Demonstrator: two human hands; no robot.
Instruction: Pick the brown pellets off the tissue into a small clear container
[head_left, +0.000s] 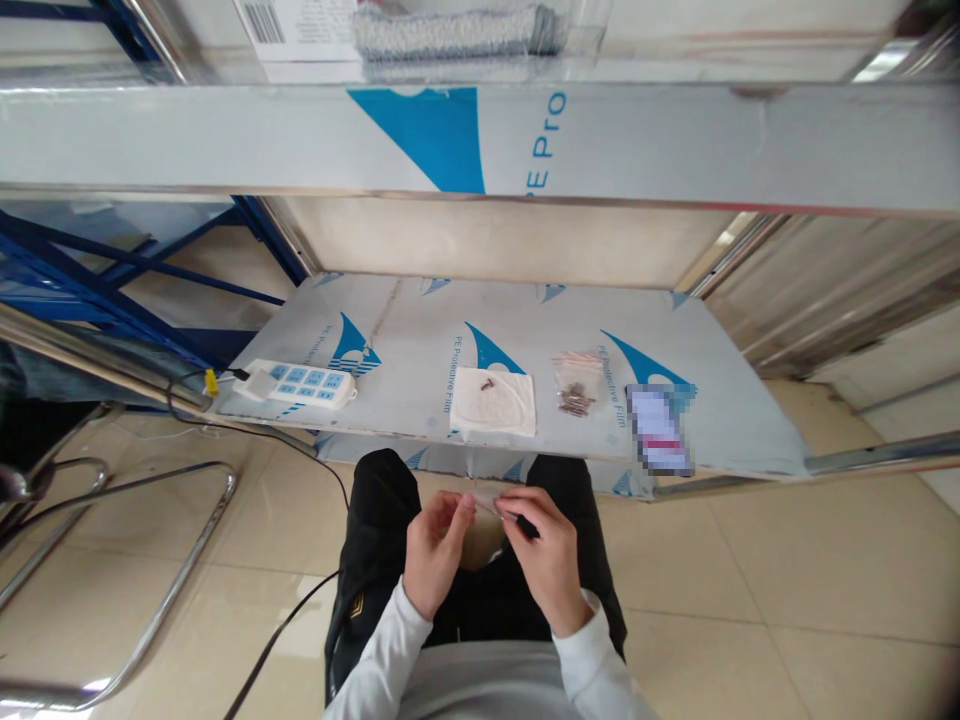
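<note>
Above my lap, both hands pinch a small clear plastic bag (487,502) with a thin reddish line along it. My left hand (437,545) grips its left end between thumb and fingers. The other end is in the closed fingers of my right hand (546,550). Whether anything is inside is too small to tell. In front of the hands, a white square of cloth or tissue (495,415) lies on the shelf, with one or two small brown screws (487,384) on it. To its right is a clear zip bag (576,368) of several screw-like brown pieces.
The film-covered metal shelf (405,350) carries a white power strip (315,385) at left and a blurred phone (660,430) near its right front edge. An upper shelf (637,140) crosses above. A black cable (285,625) and chrome chair frame (172,570) are at left.
</note>
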